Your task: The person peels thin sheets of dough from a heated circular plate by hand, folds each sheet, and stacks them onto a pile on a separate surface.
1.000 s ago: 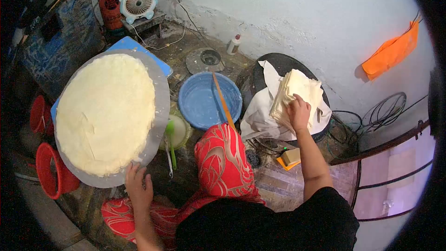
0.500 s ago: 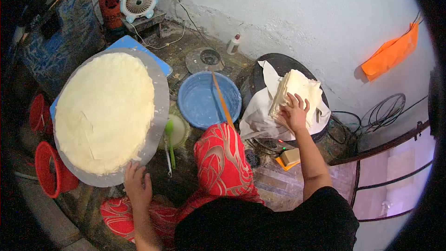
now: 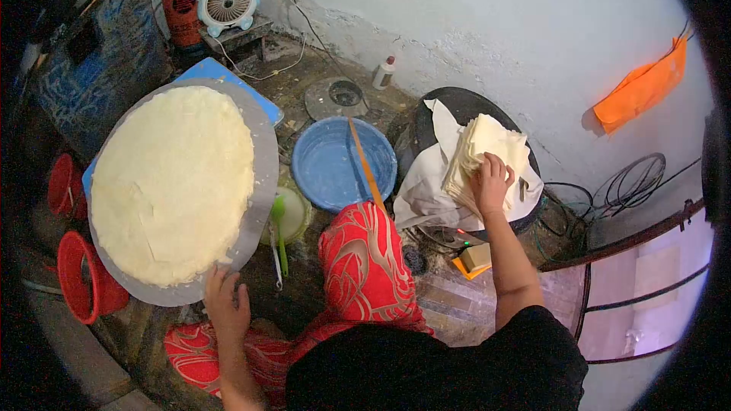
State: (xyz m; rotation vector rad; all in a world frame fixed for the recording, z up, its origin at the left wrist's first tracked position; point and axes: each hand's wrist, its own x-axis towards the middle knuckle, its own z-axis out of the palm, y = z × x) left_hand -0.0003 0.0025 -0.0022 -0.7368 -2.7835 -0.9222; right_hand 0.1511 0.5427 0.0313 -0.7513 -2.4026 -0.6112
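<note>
My left hand (image 3: 226, 297) is at the lower right rim of a large round grey plate (image 3: 263, 164), fingers stretched out and apart with nothing in them. A wide, thin, pale-yellow sheet of dough (image 3: 179, 183) covers most of that plate, with a fold line at its lower left. My right hand (image 3: 493, 183) rests on the near side of a stack of thin cream-coloured dough sheets (image 3: 491, 137). Its fingers are bent and drawn together on the stack's edge; the thumb is mostly hidden. Under the stack lies a white cloth (image 3: 422, 190) on a round black surface (image 3: 426, 133).
Between my hands stands a blue basin (image 3: 324, 171) with a wooden stick (image 3: 363, 160) leaning in it. Beside it are a bowl of pale liquid (image 3: 295, 221) and a green spatula (image 3: 279, 221). Red buckets (image 3: 91, 278), a small fan (image 3: 228, 1) and a bottle (image 3: 384, 74) stand around.
The fingers of my right hand, spread over the stack before, have drawn together and bent at its near edge. My left hand has stayed in place.
</note>
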